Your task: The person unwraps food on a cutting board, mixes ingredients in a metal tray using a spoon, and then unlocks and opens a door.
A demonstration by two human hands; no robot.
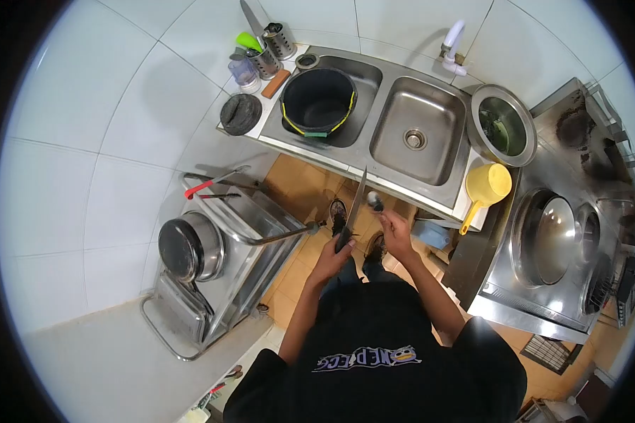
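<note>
My left hand (329,259) is closed round the black handle of a long knife (356,201), whose blade points up toward the sink counter. To its right, my right hand (397,234) grips a metal spoon (375,202), with the spoon's bowl near the blade but apart from it. Both hands are in front of the counter edge, above the floor. Beyond them lie a double steel sink (420,134) and, in its left basin, a black bucket (319,102) with a yellow-green rim handle.
A yellow dipper (488,183) and a steel pot (502,125) stand right of the sink. The stove holds a large wok (547,236). At left, a metal trolley (243,271) carries pots. Knife holders (267,63) and a brown block (276,83) sit at the counter's left end.
</note>
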